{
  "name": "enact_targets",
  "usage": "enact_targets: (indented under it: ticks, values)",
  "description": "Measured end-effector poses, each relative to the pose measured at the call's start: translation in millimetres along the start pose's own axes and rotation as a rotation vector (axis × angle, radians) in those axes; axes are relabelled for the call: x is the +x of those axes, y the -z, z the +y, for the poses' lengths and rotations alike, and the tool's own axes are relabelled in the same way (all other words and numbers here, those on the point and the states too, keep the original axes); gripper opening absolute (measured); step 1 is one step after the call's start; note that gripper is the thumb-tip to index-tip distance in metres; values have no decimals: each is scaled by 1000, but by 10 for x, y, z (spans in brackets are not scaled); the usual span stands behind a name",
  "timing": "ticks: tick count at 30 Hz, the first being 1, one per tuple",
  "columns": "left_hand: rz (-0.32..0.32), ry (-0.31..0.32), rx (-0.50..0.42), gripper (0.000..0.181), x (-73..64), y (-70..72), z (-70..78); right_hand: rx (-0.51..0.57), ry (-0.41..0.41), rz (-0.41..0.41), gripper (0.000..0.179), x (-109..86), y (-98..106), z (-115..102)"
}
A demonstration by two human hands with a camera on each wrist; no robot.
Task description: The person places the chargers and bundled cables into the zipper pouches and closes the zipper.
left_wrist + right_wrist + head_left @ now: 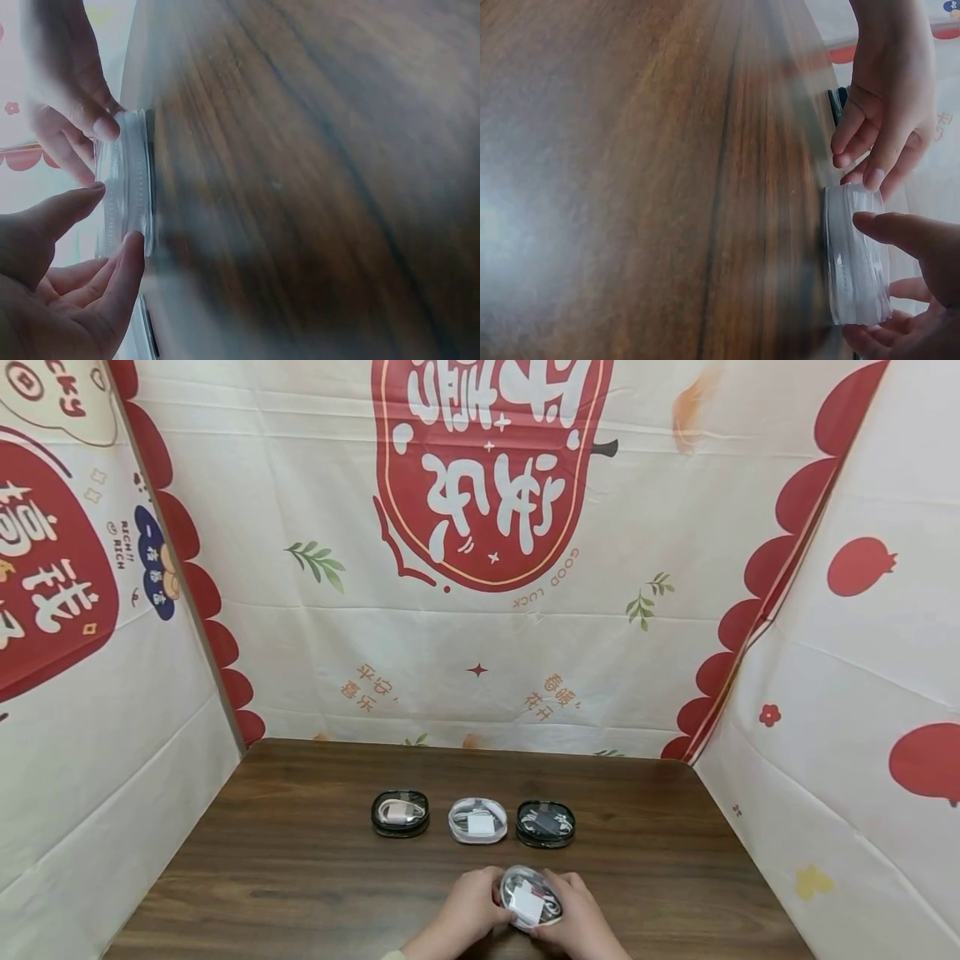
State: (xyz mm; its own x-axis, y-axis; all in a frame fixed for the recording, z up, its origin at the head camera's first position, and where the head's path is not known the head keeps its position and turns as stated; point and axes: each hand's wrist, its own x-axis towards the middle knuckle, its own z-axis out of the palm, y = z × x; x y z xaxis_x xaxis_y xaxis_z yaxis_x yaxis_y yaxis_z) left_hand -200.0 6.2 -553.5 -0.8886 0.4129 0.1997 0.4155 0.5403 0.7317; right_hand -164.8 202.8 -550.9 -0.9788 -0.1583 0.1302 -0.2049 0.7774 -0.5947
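Note:
Between my two hands, near the front of the table, is a small clear oval zip case (531, 897) with a pale edge. A white block and coiled cords show through its top. My left hand (474, 902) holds its left side, thumb at the near edge. On the opposite side my right hand (576, 917) grips it, fingers along the far right edge. In the left wrist view the case (127, 184) stands edge-on, with zipper teeth along its pale side. The right wrist view shows the right thumb across the case's side (855, 262) and the left fingertips at its other end.
Beyond my hands, three similar oval cases lie in a row: a black-edged one (401, 827) at left, a white-edged one (478, 837) in the middle, another black-edged one (546, 837) at right. Printed cloth (480, 635) walls the brown wooden table (300, 877) at back and sides.

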Motion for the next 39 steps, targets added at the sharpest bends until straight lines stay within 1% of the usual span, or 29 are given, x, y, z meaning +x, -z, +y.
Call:
enact_targets:
  ticks: [2,6,9,12,15,18,21,25,28,31,34,36,39]
  values:
    - [6,10,7,45,5,-24,13,1,9,17,84,-11,9,19]
    - [-3,49,-29,45,3,-63,28,25,33,34,75,-45,48,61]
    - [-21,65,-52,42,11,-87,38,38,56,47,69,-80,90,107]
    - [-33,55,-66,38,32,-127,68,15,64,60,69,-112,152,183]
    - [-41,31,-60,36,72,-166,107,-21,51,64,66,-129,210,276]
    - [-45,14,-38,36,114,-202,147,-40,18,43,60,-139,268,350]
    - [-44,5,-10,37,148,-240,172,-28,-11,17,56,-145,329,405]
    - [-37,2,29,34,180,-276,185,-1,-21,-27,54,-145,423,491]
    - [-27,11,65,30,200,-282,184,-7,-17,-52,54,-134,496,586]
    - [-15,18,102,25,225,-261,194,-34,6,-42,55,-118,568,691]
    - [-13,20,143,22,249,-233,207,-67,58,-12,53,-107,636,784]
    - [-7,8,187,20,266,-215,219,-86,82,13,52,-94,674,834]
    - [5,-16,259,19,297,-198,242,-105,86,45,50,-60,719,902]
